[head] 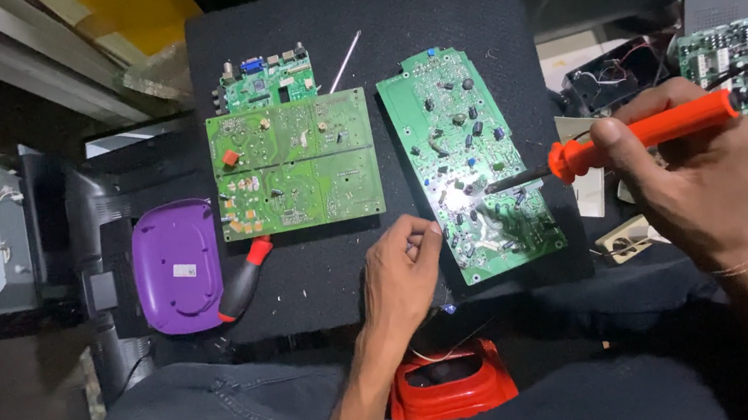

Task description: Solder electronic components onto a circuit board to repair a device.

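At the centre right of the frame, the right hand (694, 172) grips the orange handle of a soldering iron (640, 138), fingers closed around it, thumb on top. The iron's dark metal tip points left and meets a brightly lit spot on the tilted green circuit board (466, 159), which lies on a black mat (427, 10) and carries many small dark components. Below that spot, at the lower centre, the left hand (402, 276) rests at the board's near edge with its fingers curled in; something thin seems pinched at the fingertips, but I cannot tell what it is.

Left of this board, near but apart, lies a second green circuit board (295, 163), with a smaller board (266, 78) touching its upper edge. A screwdriver with a red and black handle (242, 279) lies below it, just beside a purple case (178, 266) at the left. A red container (453, 387) sits at the bottom centre, between the person's knees.
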